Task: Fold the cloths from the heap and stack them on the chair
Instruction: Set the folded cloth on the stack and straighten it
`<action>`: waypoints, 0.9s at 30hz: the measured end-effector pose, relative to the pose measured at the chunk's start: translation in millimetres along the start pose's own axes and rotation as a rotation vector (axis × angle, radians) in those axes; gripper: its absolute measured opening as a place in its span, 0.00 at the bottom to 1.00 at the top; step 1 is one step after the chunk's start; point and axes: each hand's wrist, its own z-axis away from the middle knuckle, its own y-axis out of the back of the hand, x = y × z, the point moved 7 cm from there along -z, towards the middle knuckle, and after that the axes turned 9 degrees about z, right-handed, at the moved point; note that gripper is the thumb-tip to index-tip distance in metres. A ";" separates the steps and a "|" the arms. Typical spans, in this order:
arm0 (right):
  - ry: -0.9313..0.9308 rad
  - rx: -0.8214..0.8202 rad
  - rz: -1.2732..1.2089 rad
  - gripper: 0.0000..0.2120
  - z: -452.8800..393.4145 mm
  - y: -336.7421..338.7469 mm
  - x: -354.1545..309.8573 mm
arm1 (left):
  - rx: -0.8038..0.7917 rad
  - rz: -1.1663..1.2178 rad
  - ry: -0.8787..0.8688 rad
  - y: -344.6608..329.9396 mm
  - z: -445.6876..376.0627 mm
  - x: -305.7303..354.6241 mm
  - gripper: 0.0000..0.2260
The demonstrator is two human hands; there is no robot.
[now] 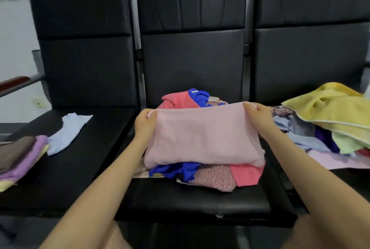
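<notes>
You are holding a pale pink, soft fabric cloth [204, 136] by its two upper corners over the seat of the middle black padded chair [192, 56]. Your left hand [145, 123] pinches the left corner with fingers curled round the hem, and your right hand [258, 115] grips the right corner the same way, so the cloth hangs stretched flat between them. Its lower edge rests on a small jumble of cloths [210, 174] lying on that middle chair's seat: a coral-red piece, a bright blue piece and a pink floral-patterned piece show beneath and behind the pink cloth. On the seat left of the middle chair lies a crumpled light blue cloth [68, 132], and nearer the left edge sits a folded stack [20, 158] with a brown cloth on top, lilac beneath it and pale yellow at the bottom. On the seat right of the middle chair is the loose heap [328, 130], topped by a large yellow towel with a white edge, with grey-blue, purple, light green and pale pink pieces tangled below it. Behind the left seat, a reddish-brown armrest [14, 83] on a grey metal bar juts in from the edge of the view.
</notes>
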 end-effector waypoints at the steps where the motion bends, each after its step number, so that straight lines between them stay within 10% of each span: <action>1: -0.024 0.008 0.007 0.20 -3.9 -8.1 10.4 | 0.007 -0.003 0.029 -4.1 -6.4 -14.3 0.08; 15: 0.056 -0.071 0.302 0.07 -5.9 -46.0 47.3 | -0.127 -0.284 0.007 -30.4 -20.1 -46.1 0.10; 27: -0.535 -0.387 -0.098 0.19 49.4 -19.6 68.6 | -0.175 0.007 0.473 8.7 39.2 -71.0 0.16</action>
